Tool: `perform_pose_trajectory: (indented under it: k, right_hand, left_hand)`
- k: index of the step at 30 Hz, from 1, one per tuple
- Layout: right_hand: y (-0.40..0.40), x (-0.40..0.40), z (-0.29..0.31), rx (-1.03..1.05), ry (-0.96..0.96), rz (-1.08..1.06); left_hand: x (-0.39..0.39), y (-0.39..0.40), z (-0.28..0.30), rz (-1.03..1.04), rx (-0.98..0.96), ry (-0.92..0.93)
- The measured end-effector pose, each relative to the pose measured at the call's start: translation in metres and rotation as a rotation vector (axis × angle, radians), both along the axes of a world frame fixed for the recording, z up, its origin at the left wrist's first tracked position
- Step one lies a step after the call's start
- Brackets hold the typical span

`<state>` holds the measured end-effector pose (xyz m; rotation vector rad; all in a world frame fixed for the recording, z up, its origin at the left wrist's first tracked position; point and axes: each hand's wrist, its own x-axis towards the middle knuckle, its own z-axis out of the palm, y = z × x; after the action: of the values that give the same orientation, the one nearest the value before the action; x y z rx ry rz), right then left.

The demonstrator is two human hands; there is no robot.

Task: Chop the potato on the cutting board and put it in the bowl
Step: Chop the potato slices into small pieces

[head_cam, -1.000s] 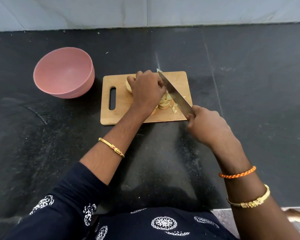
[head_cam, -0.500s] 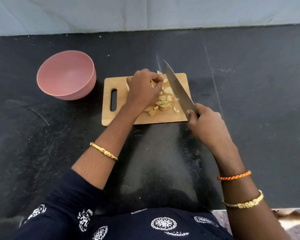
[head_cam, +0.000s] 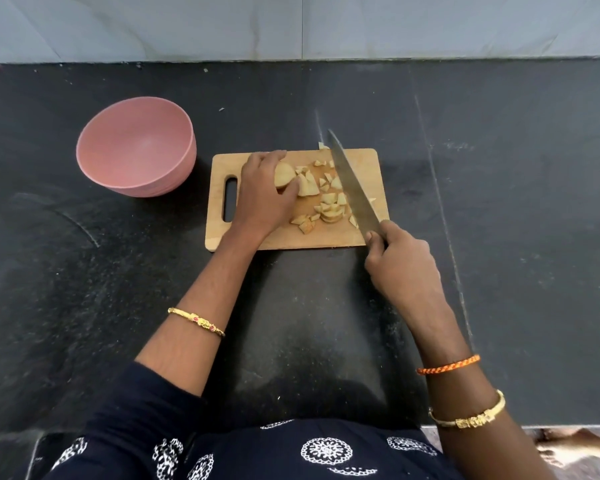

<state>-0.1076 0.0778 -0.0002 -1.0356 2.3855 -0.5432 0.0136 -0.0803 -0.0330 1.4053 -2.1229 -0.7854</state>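
A wooden cutting board lies on the black counter. On its left half my left hand curls around an uncut chunk of potato. Several chopped potato pieces are scattered over the middle of the board. My right hand grips the handle of a long knife, whose blade lies diagonally across the right side of the board, just right of the pieces. The pink bowl stands empty on the counter left of the board.
The black stone counter stretches on all sides, with a pale tiled wall at the back. One small potato scrap lies at the board's far edge. The counter's near edge runs by my body.
My left hand has drawn back to the left, uncovering the chopped pieces and keeping hold of the uncut chunk. The knife blade has shifted slightly right, away from the pile.
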Motion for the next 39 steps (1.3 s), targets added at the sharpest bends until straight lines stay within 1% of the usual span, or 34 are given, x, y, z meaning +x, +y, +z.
perform_pose_trajectory:
  k: [3,6,9,12,14,20,24,26,29,32,37,39]
  right_hand:
    - [0.0,0.001,0.0,-0.029,-0.014,0.019]
    - [0.0,-0.011,0.003,-0.043,-0.005,-0.069]
    - [0.0,-0.024,0.003,-0.014,0.003,-0.121]
    - [-0.002,-0.025,0.002,0.016,0.006,-0.118]
    - [-0.003,-0.022,0.003,0.02,0.001,-0.1]
    - [-0.008,-0.003,0.002,0.027,0.009,0.029]
    - [-0.007,-0.007,0.004,-0.042,0.032,-0.006]
    - [-0.007,-0.011,0.004,-0.025,0.03,-0.017]
    - [-0.007,-0.014,0.001,-0.024,-0.007,-0.029]
    - [-0.007,-0.015,0.001,-0.049,-0.04,-0.044]
    - [-0.008,-0.02,0.003,-0.076,-0.04,-0.109]
    - [-0.009,-0.022,0.004,-0.059,-0.024,-0.111]
  left_hand:
    - [0.003,-0.003,0.003,0.009,-0.06,0.019]
    - [0.007,-0.005,0.004,0.047,-0.087,0.083]
    - [0.007,-0.003,0.003,0.085,-0.089,0.198]
    - [0.006,-0.001,0.004,0.165,-0.066,0.333]
    - [0.004,-0.002,0.006,0.195,-0.019,0.362]
    - [0.001,-0.003,0.01,0.177,0.03,0.18]
    - [0.001,0.002,0.012,0.041,0.011,-0.033]
    - [0.001,0.003,0.012,-0.024,0.014,-0.102]
    - [0.0,0.004,0.013,-0.074,0.028,-0.144]
    - [-0.005,0.006,0.016,-0.081,-0.009,-0.193]
    - [-0.021,0.007,0.019,-0.024,-0.04,-0.238]
    - [-0.027,0.007,0.021,0.006,-0.025,-0.25]
